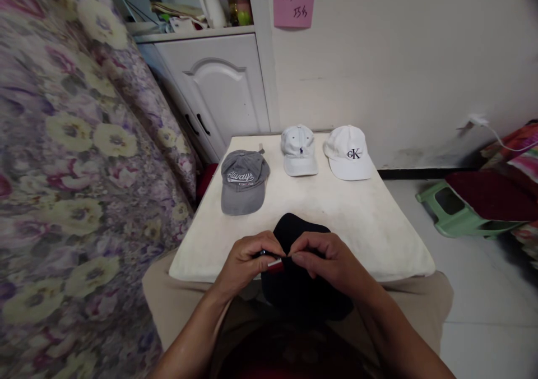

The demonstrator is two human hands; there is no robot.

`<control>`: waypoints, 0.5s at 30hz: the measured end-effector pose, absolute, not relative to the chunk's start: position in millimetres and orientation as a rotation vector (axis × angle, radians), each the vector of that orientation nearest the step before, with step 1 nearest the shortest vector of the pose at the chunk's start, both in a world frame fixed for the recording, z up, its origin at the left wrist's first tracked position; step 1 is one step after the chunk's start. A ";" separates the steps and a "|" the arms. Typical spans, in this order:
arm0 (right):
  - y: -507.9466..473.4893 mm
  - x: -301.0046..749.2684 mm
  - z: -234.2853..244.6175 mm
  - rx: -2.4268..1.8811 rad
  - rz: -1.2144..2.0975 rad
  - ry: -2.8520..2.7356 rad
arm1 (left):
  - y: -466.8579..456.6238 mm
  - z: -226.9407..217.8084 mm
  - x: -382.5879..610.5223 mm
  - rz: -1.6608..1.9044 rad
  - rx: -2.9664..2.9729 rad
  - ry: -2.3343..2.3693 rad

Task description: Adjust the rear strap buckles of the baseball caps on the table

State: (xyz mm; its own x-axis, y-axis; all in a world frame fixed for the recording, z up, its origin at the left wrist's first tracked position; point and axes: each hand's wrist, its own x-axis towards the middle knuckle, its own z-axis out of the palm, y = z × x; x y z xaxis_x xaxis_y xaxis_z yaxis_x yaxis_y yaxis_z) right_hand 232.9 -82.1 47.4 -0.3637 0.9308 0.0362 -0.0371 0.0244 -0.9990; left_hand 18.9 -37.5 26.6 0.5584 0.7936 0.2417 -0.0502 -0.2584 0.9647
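Note:
A black cap (300, 289) lies at the near edge of the table, partly over my lap, with its brim side hard to make out. My left hand (251, 255) is closed in a pinch on the cap's dark strap, where a small red and white tag (275, 265) shows below the fingers. Close beside it, my right hand (321, 255) also pinches the strap between thumb and forefinger. The fingertips of both hands nearly meet over the cap, and the strap's fastening is mostly hidden by them.
On the cream-covered table (311, 199) sit a grey cap (244, 181), a pale cap (298, 150) and a white cap (348, 152). A floral curtain (84, 171) hangs at left, beside a white cabinet (218, 87). A green stool (454, 211) stands at right.

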 end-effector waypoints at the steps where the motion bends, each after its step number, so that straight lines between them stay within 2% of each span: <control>1: -81.9 232.8 47.6 -0.961 1.473 -1.471 | -37.4 26.4 18.9 0.913 1.642 0.632; 15: -76.8 239.9 56.8 -1.025 1.441 -1.676 | -36.2 24.6 19.1 0.870 1.628 0.630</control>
State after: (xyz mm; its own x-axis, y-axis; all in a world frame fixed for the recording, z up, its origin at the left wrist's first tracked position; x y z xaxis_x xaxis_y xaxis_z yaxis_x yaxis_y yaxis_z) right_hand 239.9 -76.8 56.8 -0.4495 0.8932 0.0079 0.1262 0.0722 -0.9894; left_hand 19.1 -36.2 24.6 0.5843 0.7839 0.2101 -0.0450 -0.2272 0.9728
